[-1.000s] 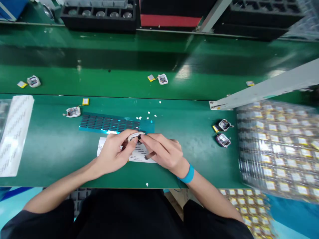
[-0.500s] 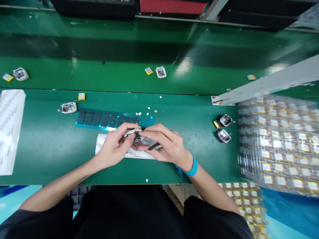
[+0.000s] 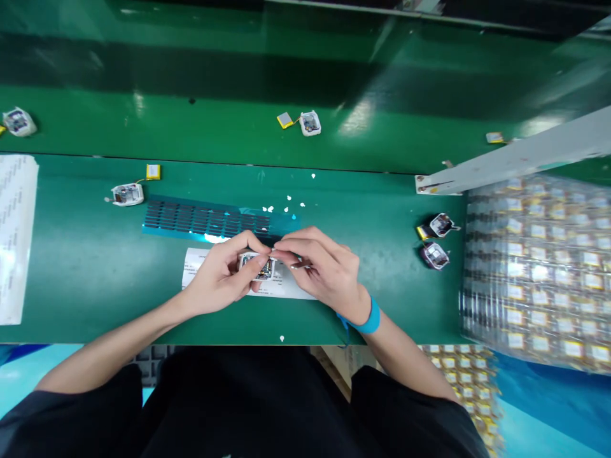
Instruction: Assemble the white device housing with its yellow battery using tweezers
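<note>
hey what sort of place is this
Likely an electronics assembly workshop. The left hand holds a white, circuit-filled casing, similar casings lie on the green worktop, and a clear tray at right holds rows of small parts.

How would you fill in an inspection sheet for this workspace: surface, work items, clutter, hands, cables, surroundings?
Surface: glossy green bench top.
Work items: squarish white plastic casing, circuitry exposed; printed white paper sheet beneath the hands.
Clutter: tiny flat white pieces; dark-barred translucent blue film strip.
Hands: left hand grips the casing; right hand, at the casing's edge, holds a slim metallic tool.
Cables: thin blue cord by the blue fabric-like wristband.
Surroundings: clear plastic tray of yellow-edged rectangular parts; white metal post.
</note>
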### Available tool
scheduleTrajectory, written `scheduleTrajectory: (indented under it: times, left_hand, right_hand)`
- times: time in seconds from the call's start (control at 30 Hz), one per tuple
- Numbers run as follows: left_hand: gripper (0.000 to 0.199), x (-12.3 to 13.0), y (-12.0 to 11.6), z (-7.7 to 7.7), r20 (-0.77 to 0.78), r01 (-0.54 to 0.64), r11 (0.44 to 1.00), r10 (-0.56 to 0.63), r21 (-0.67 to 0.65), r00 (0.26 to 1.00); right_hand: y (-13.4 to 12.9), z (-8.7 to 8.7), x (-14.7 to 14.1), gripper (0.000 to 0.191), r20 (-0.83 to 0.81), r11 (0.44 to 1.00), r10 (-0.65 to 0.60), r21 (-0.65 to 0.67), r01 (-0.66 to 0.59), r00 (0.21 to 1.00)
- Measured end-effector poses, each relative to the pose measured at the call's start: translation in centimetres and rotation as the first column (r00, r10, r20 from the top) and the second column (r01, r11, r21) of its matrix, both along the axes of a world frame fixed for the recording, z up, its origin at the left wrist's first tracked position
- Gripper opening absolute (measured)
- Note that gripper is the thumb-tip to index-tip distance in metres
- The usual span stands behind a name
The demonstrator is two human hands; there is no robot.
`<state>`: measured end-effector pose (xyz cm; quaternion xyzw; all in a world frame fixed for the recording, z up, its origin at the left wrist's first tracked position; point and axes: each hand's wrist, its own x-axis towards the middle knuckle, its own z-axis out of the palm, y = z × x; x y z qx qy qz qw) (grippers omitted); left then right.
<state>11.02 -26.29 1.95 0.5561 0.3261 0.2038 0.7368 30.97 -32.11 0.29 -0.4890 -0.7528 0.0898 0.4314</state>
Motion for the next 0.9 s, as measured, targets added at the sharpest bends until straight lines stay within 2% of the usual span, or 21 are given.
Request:
scheduleTrajectory:
  times: [0.1,0.2,0.4,0.47,0.57,0.63,0.8,0.9]
  left_hand:
    - [0.033,-0.2,0.1,-0.1,0.031,0.021,0.997,-0.018,-0.08,0.999]
    - [0.032,-0.2,0.2,-0.2,0.036,0.023,0.992,-0.018,-0.127,0.999]
    - [0.022,-0.1,0.2,-0.1,0.008,0.006,0.997,-0.005,-0.078,1.0]
    - [0.017,-0.1,0.2,0.1,-0.003,0.008,0.999,-0.009,-0.049,1.0]
    - [0.015,-0.1,0.2,0.1,-0.017,-0.018,1.0,0.018,-0.019,1.0]
    - [0.014,-0.1,0.2,0.1,-0.035,-0.055,0.998,0.055,-0.019,0.998]
    - [0.012,-0.1,0.3,-0.1,-0.027,-0.051,0.998,0.05,-0.047,0.998]
    - [0.014,-0.1,0.2,-0.1,-0.039,-0.04,0.997,0.038,-0.067,0.999]
  right_hand:
    - [-0.2,-0.2,0.1,0.026,0.07,0.998,-0.022,0.06,0.018,0.997]
    - [-0.3,-0.3,0.5,0.024,0.141,0.999,0.019,0.046,-0.026,0.99]
    - [-0.4,-0.5,1.0,0.02,0.203,0.998,0.056,0.028,-0.063,0.978]
    - [-0.1,-0.5,1.2,0.022,0.234,0.999,-0.019,0.04,0.01,0.972]
    - [0.5,-0.3,1.9,0.032,0.266,0.97,-0.242,0.049,0.238,0.933]
    - [0.8,0.0,2.3,0.037,0.283,0.96,-0.278,0.057,0.273,0.918]
    - [0.3,0.3,2.1,0.037,0.353,1.0,0.002,0.021,-0.01,0.935]
    - [0.0,0.4,1.9,0.036,0.374,0.997,0.079,-0.015,-0.08,0.924]
